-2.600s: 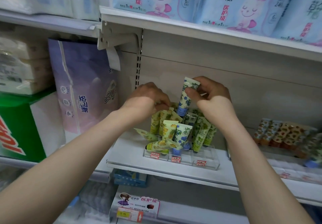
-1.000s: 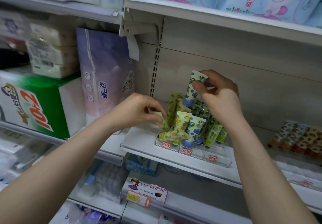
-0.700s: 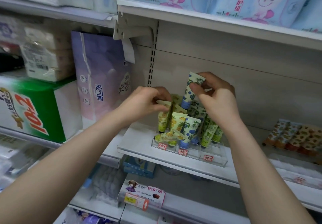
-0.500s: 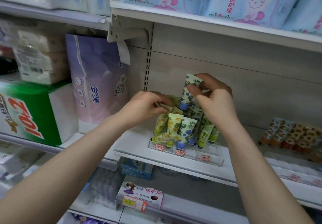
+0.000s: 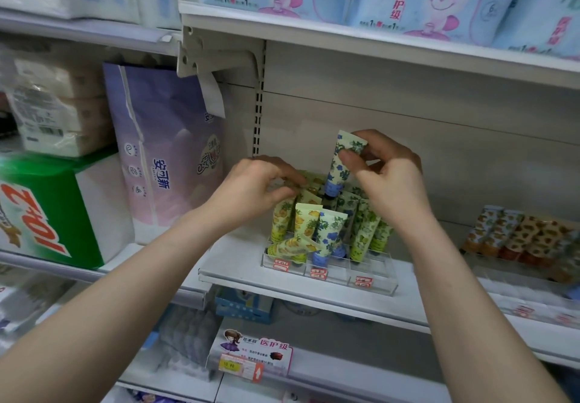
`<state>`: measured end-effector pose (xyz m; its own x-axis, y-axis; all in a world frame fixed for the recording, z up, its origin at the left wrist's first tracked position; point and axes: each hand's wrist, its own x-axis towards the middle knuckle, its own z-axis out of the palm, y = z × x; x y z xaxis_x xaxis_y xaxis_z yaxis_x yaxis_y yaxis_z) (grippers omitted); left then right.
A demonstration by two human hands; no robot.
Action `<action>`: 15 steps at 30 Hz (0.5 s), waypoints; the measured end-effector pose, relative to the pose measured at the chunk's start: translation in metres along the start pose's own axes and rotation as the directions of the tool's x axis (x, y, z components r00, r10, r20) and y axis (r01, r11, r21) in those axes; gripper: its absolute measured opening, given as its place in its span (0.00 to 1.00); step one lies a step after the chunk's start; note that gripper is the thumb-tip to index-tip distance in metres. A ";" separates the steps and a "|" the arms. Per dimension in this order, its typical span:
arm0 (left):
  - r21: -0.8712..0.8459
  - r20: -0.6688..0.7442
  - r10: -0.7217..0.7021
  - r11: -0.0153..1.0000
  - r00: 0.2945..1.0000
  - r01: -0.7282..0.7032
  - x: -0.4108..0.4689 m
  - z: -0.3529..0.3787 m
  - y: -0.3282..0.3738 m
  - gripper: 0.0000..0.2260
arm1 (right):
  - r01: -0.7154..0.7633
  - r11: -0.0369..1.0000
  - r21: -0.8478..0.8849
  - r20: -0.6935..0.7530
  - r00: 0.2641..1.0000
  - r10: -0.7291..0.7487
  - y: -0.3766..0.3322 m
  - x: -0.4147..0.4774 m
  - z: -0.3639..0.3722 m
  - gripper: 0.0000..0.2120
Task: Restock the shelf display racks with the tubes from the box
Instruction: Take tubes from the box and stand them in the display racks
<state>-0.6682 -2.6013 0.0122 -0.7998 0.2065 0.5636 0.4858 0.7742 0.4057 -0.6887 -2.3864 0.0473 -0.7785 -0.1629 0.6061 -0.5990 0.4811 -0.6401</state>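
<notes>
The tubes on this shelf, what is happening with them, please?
A person is filling the clear rack on the shelf. The right hand pinches a blue-flowered tube by its flat end, above the rack. The left hand holds the top of a yellow tube standing in the left row. A fallen tube lies across the front.

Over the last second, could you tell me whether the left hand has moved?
Yes. Against the clear display rack, the left hand moved rightward onto its yellow tubes.

Clear display rack: yellow-fruit tubes stand cap-down in its left lane, one lying across the front. Green-leaf tubes fill its right lane. The right hand pinches a blue-flower tube upright above its back.
</notes>
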 end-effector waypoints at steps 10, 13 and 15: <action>-0.045 0.135 0.253 0.968 0.958 -0.249 -0.010 -0.003 0.031 0.13 | -0.008 1.000 -0.016 0.000 1.000 0.008 0.001 -0.003 -0.011 0.06; 0.056 0.208 0.278 0.954 0.938 -0.295 -0.017 0.003 0.030 0.13 | -0.010 1.000 0.003 0.000 1.000 0.010 0.002 -0.002 -0.008 0.06; 0.099 0.205 0.278 0.948 0.938 -0.303 -0.020 0.003 0.028 0.12 | -0.006 1.000 0.009 0.006 1.000 0.006 0.002 -0.002 -0.006 0.06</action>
<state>-0.6399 -2.5817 0.0098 -0.6876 0.5322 0.4939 0.6679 0.7304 0.1429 -0.6874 -2.3805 0.0478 -0.7830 -0.1653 0.5996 -0.5962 0.4742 -0.6478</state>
